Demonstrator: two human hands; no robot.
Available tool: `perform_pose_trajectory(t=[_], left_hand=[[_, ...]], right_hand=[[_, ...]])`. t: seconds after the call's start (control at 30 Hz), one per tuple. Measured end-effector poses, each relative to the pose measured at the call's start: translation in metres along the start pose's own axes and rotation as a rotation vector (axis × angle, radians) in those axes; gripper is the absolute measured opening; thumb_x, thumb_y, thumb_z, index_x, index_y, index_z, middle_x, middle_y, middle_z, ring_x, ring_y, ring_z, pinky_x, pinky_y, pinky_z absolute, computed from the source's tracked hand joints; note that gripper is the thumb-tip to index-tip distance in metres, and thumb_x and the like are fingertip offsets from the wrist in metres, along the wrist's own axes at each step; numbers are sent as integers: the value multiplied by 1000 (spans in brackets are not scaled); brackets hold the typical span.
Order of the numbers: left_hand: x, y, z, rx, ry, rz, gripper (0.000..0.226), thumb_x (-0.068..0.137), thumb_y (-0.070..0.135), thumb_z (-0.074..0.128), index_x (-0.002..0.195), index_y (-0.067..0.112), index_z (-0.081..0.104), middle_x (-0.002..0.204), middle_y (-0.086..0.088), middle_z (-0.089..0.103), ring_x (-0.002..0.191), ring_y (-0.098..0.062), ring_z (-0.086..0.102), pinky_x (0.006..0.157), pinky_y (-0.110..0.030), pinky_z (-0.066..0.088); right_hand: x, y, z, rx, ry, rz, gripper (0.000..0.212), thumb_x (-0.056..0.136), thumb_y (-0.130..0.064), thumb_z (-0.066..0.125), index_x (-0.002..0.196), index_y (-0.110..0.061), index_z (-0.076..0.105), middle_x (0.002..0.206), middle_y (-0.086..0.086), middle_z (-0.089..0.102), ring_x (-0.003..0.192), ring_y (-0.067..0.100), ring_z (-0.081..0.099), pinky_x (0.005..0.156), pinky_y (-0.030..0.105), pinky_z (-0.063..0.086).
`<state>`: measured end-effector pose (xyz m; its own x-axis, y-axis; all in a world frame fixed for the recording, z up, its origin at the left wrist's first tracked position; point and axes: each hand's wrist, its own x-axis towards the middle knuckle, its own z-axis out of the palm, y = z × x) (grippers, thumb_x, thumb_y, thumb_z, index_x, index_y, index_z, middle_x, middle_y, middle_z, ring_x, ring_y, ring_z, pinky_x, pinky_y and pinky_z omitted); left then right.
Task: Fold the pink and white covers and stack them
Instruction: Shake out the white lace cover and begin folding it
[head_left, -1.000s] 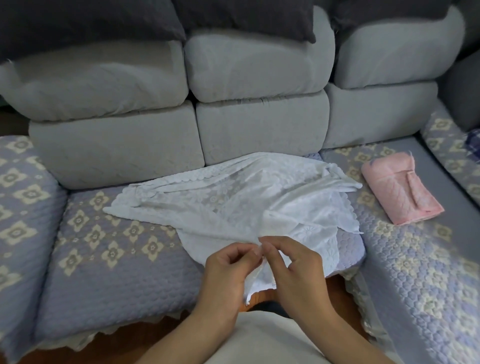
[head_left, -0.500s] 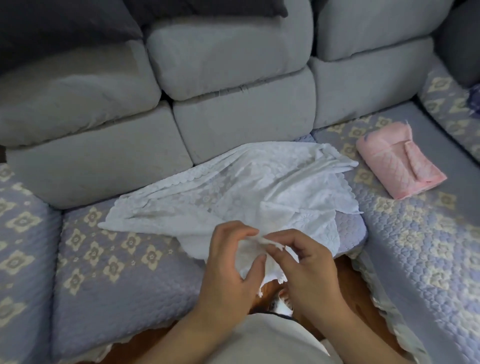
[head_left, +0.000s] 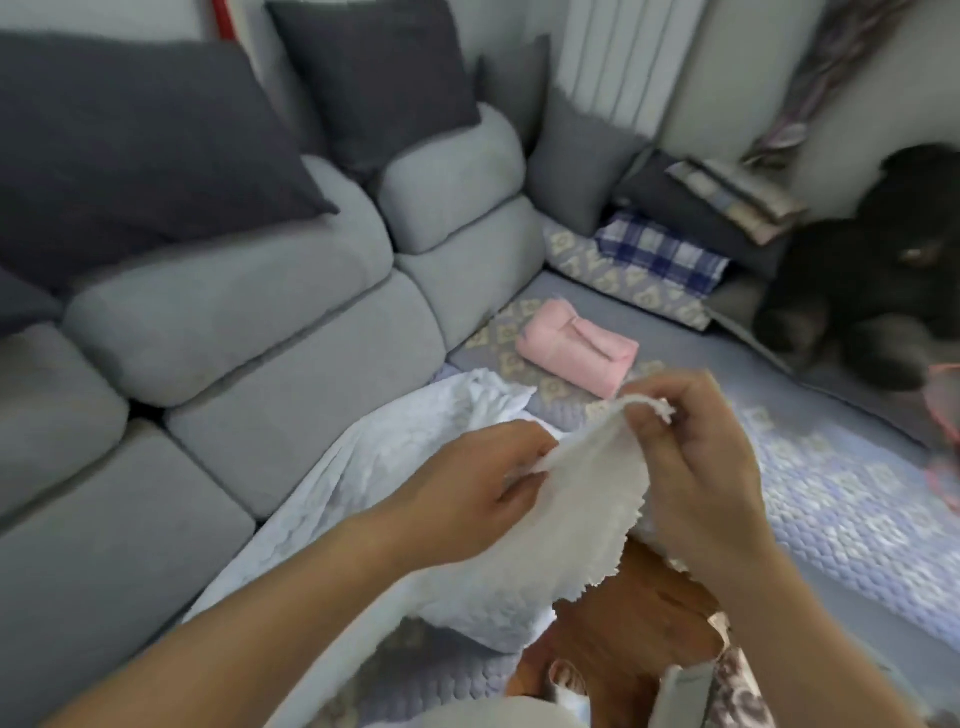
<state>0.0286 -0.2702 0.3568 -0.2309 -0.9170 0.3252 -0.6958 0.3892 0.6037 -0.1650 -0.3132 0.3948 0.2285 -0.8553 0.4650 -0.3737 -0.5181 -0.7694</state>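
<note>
The white cover (head_left: 374, 467), quilted with a scalloped edge, lies spread on the sofa seat, and its near part is lifted in front of me. My left hand (head_left: 467, 493) pinches the raised edge from the left. My right hand (head_left: 691, 457) grips a corner of it, held slightly higher to the right. The cloth hangs stretched between both hands. The pink cover (head_left: 576, 351) lies folded into a small rectangle on the patterned seat beyond my hands, touching neither hand.
Grey sofa back cushions (head_left: 249, 322) run along the left with dark pillows (head_left: 130, 156) above. A blue checked cloth (head_left: 660, 252) and folded textiles (head_left: 727, 202) sit at the far corner. A dark plush shape (head_left: 883, 249) is on the right. Brown floor (head_left: 639, 618) shows below my hands.
My view has swung right and up. Both hands have lifted the white cover's edge off the seat and moved apart, so the cloth is now stretched between them.
</note>
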Motion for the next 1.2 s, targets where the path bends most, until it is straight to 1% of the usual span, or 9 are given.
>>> perform_pose_trajectory(t=[0.17, 0.33, 0.53, 0.63, 0.73, 0.77, 0.83, 1.0, 1.2], left_hand=[[14, 11, -31, 173, 81, 234, 24, 94, 27, 56, 73, 15, 54, 84, 6, 52, 73, -15, 50, 63, -38, 47], [3, 16, -51, -50, 323, 285, 10, 92, 10, 64, 88, 19, 66, 100, 16, 56, 82, 5, 53, 69, -13, 40], [-16, 18, -42, 486, 197, 334, 35, 92, 19, 65, 126, 21, 56, 117, -3, 56, 69, -17, 49, 53, -27, 34], [-21, 17, -50, 192, 258, 338, 35, 103, 41, 47, 106, 13, 67, 105, 1, 64, 83, -18, 61, 68, -31, 49], [-21, 10, -57, -50, 387, 251, 18, 101, 23, 55, 87, 13, 62, 86, 10, 58, 77, -10, 56, 69, -30, 48], [-20, 7, -57, -53, 404, 222, 10, 96, 15, 62, 87, 17, 58, 86, 15, 54, 77, -4, 53, 69, -25, 45], [-19, 5, -58, -17, 354, 225, 28, 89, 0, 67, 92, 23, 52, 92, 17, 48, 78, 0, 48, 69, -20, 43], [-34, -4, -66, 266, 249, 436, 35, 85, -8, 59, 106, 20, 54, 118, 4, 47, 79, -15, 56, 56, -31, 50], [-34, -19, -86, 402, 266, 565, 31, 84, -14, 50, 83, 8, 71, 83, -2, 63, 78, -25, 58, 62, -36, 48]], right_hand=[[28, -42, -23, -40, 208, -119, 22, 96, -15, 51, 91, -37, 50, 86, -7, 55, 71, 13, 51, 64, 28, 41], [43, -64, -24, 23, 299, -71, 16, 100, -13, 55, 92, -26, 55, 77, -6, 54, 64, 4, 46, 61, 23, 40], [32, -84, -4, 176, 196, -45, 23, 99, -4, 54, 88, -23, 56, 70, -8, 53, 60, 3, 46, 55, 13, 40], [30, -87, -1, 216, 112, -36, 20, 99, -3, 54, 89, -20, 57, 70, -7, 54, 61, 4, 47, 56, 16, 42], [29, -89, 0, 322, 63, 41, 14, 100, -5, 52, 92, -14, 58, 69, -7, 56, 63, 11, 50, 57, 23, 45], [29, -89, 0, 358, 60, 74, 13, 101, -7, 51, 92, -14, 58, 69, -5, 56, 63, 14, 50, 56, 25, 46], [29, -91, 0, 383, 69, 113, 13, 101, -10, 51, 92, -15, 59, 70, -3, 55, 63, 16, 48, 56, 29, 45], [29, -96, 0, 323, 85, 92, 13, 100, -10, 53, 92, -17, 60, 72, -3, 55, 67, 18, 48, 65, 36, 43], [31, -93, -4, 245, 94, 114, 14, 101, -11, 54, 92, -19, 61, 72, -10, 58, 68, 9, 52, 69, 33, 47]])
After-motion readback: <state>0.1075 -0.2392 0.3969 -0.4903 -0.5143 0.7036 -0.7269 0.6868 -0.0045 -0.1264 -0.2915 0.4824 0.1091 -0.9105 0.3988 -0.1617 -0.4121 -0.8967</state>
